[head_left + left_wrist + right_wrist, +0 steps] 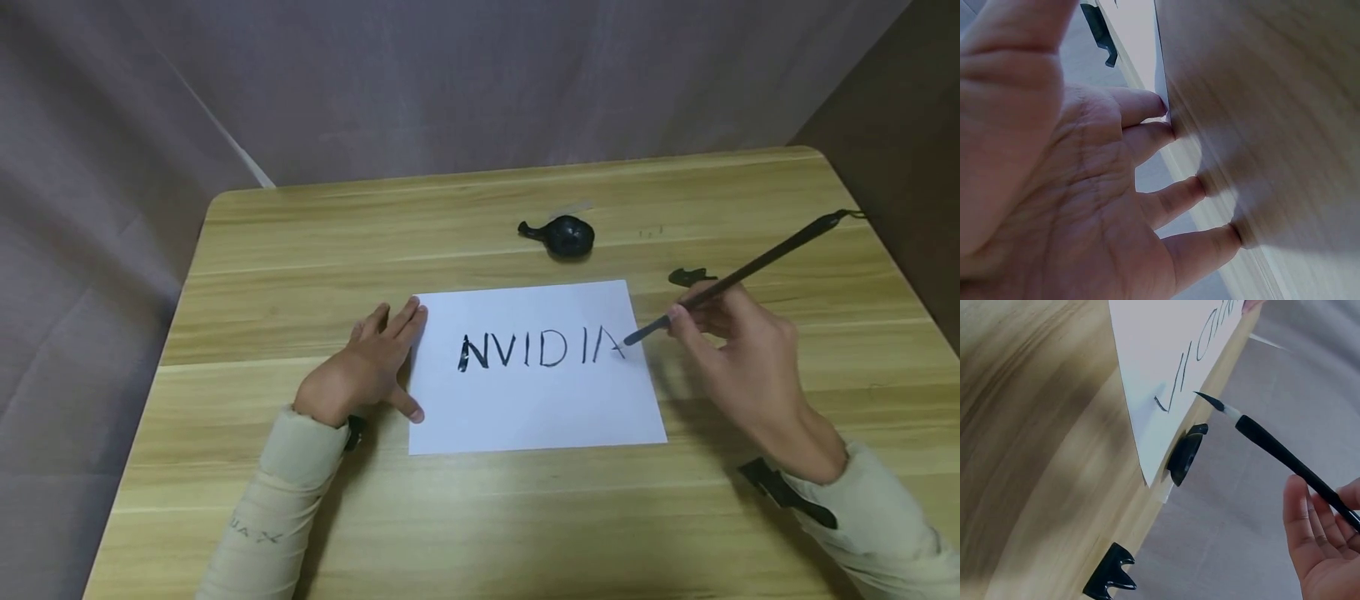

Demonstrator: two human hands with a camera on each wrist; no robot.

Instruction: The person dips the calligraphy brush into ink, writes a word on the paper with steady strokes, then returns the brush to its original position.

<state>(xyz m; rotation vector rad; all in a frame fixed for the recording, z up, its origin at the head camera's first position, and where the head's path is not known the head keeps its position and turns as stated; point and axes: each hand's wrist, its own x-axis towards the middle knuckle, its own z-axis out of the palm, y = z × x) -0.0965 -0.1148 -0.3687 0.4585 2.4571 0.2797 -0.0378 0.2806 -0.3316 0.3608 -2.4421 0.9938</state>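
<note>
A white sheet of paper (536,408) lies on the table and bears the black brushed letters "NVIDIA" (542,348). My right hand (750,367) grips a dark writing brush (757,262) by its handle, slanted down to the left. Its tip is right at the last letter; in the right wrist view the pointed black bristles (1209,400) overlap the sheet's edge. The left hand (363,367), fingers spread, rests at the sheet's left edge, thumb and fingertips on its margin. From the left wrist, its fingertips (1194,187) touch the table along the paper's edge.
Behind the sheet sits a glossy black, gourd-shaped ink dish (570,237). A small black brush rest with peaks (1112,572) lies right of it, partly behind the brush in the head view. The wooden table (315,250) ends before a grey curtain (450,83).
</note>
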